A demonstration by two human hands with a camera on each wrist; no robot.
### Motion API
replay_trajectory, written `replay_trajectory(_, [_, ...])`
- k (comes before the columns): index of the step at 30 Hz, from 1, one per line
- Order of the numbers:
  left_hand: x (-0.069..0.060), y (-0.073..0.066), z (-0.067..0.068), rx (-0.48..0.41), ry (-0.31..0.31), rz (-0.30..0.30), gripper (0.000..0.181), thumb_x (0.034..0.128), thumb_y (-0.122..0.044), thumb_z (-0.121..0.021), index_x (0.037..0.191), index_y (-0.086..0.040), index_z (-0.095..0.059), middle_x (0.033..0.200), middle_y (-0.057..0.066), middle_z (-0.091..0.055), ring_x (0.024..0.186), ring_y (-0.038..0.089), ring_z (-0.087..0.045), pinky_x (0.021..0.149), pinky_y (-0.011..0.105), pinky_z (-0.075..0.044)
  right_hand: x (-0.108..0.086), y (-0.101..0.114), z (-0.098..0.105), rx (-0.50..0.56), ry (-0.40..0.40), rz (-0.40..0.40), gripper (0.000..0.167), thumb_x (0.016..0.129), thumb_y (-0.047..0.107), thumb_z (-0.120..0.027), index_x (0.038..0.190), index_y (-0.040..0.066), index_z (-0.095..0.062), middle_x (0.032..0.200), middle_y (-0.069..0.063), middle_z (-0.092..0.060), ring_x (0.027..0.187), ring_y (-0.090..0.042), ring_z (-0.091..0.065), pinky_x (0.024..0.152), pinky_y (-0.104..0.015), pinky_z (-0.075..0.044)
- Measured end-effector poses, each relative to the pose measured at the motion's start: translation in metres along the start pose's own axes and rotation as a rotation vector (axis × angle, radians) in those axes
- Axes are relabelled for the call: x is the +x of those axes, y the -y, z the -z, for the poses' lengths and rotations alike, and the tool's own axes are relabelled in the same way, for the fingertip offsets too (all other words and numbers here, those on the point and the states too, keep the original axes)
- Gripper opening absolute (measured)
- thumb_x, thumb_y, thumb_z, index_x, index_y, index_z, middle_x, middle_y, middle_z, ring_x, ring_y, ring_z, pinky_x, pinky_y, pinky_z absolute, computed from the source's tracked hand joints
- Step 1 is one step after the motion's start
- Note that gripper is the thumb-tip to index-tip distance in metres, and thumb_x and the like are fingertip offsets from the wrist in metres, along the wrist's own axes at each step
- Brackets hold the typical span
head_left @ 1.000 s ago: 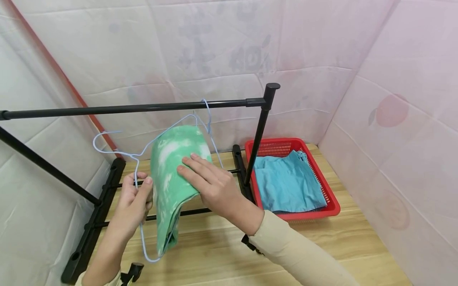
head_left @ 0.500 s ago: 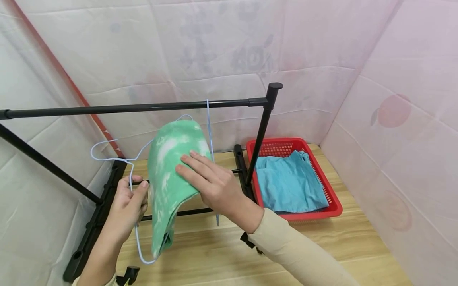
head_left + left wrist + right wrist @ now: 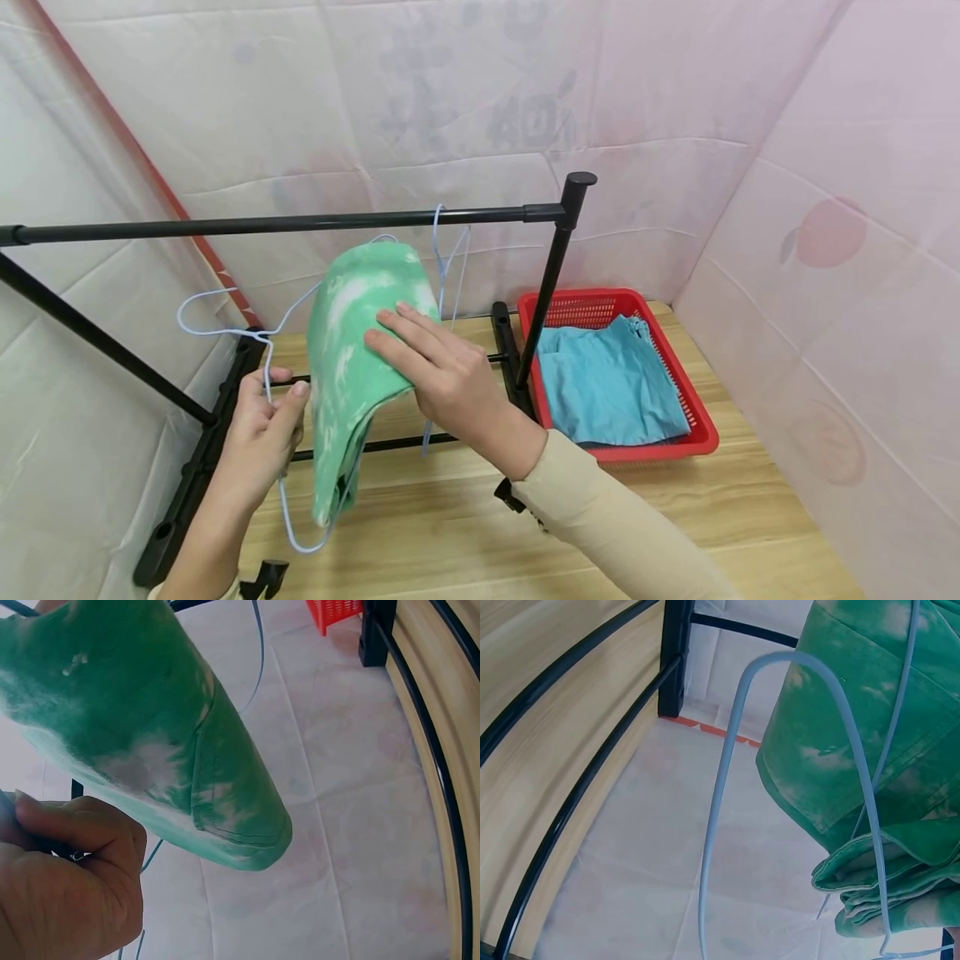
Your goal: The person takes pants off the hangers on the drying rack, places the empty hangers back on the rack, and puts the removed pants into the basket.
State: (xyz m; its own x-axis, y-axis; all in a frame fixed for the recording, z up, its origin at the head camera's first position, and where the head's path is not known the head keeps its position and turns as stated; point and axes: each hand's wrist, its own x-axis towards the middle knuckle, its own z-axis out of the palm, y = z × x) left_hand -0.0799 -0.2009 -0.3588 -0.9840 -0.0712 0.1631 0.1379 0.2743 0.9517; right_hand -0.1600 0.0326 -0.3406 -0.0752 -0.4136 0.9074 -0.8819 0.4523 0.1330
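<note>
A green-and-white mottled garment [image 3: 360, 317], folded over, hangs across a pale blue wire hanger [image 3: 296, 312]. My left hand [image 3: 258, 425] pinches the hanger's wire between thumb and fingers, just below its hook, which points to the left. On the garment's upper face my right hand [image 3: 450, 379] rests with straight fingers laid side by side. In the left wrist view, the garment [image 3: 135, 727] shows stitched seams beside my left hand [image 3: 75, 877]. The right wrist view shows its folded layers [image 3: 900, 877], with blue wire passing in front. What lies under my right palm is hidden.
A black rack's top rail [image 3: 300, 223] crosses behind the garment. Another pale blue hanger [image 3: 440, 258] hangs from this rail near the right post [image 3: 551, 275]. To the right, a red plastic basket [image 3: 701, 433] holds a blue folded cloth [image 3: 607, 383] on the wooden table [image 3: 675, 533].
Both hands have shifted slightly left with the hanger and garment, the left hand more. The garment now covers more of the hanger's top. The hanger on the rail has swung and turned.
</note>
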Motion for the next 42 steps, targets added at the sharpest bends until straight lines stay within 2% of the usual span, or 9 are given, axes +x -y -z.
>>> replay_trajectory(10, [-0.002,0.002,0.001,-0.023,-0.018,-0.004,0.021,0.108,-0.022,-0.044,0.122,-0.021,-0.028,0.053,-0.007,-0.034,0.04,0.007,-0.03,0.03,0.035,-0.025,0.002,0.0,-0.002,0.032,0.007,-0.052,0.031,0.097,0.002,-0.062,0.127,0.01,-0.064,0.131,-0.012,-0.065,0.124,-0.029,-0.061,0.106,-0.032,-0.046])
replay_trajectory(19, [-0.005,0.005,0.001,0.023,-0.013,0.015,0.025,0.1085,-0.023,-0.042,0.125,-0.012,-0.026,0.053,-0.007,-0.034,0.041,0.006,-0.031,0.031,0.033,-0.027,0.0,-0.002,-0.004,0.042,0.014,-0.077,0.031,0.098,0.003,-0.061,0.128,0.01,-0.064,0.13,-0.012,-0.065,0.122,-0.029,-0.062,0.106,-0.032,-0.046])
replay_trajectory(23, [-0.004,0.007,-0.001,0.035,0.0,0.013,0.025,0.1086,-0.023,-0.042,0.125,-0.013,-0.026,0.053,-0.007,-0.033,0.041,0.006,-0.03,0.031,0.032,-0.027,0.0,-0.003,-0.004,0.033,0.011,-0.094,0.029,0.099,0.005,-0.06,0.127,0.01,-0.064,0.128,-0.011,-0.066,0.12,-0.028,-0.063,0.105,-0.032,-0.046])
replay_trajectory(34, [-0.003,0.009,0.0,0.043,0.004,0.004,0.024,0.1087,-0.022,-0.042,0.125,-0.013,-0.026,0.054,-0.008,-0.032,0.041,0.005,-0.029,0.031,0.032,-0.027,0.002,-0.003,-0.003,0.026,-0.006,-0.095,0.027,0.099,0.005,-0.06,0.125,0.01,-0.066,0.127,-0.011,-0.067,0.119,-0.028,-0.064,0.104,-0.033,-0.047])
replay_trajectory(42, [0.0,0.018,0.003,0.021,0.008,0.033,0.023,0.1084,-0.024,-0.043,0.124,-0.017,-0.028,0.055,-0.008,-0.033,0.043,0.005,-0.029,0.032,0.034,-0.025,0.003,-0.004,0.0,0.029,-0.003,-0.102,0.028,0.099,0.003,-0.059,0.125,0.01,-0.066,0.127,-0.01,-0.067,0.12,-0.028,-0.064,0.105,-0.033,-0.047])
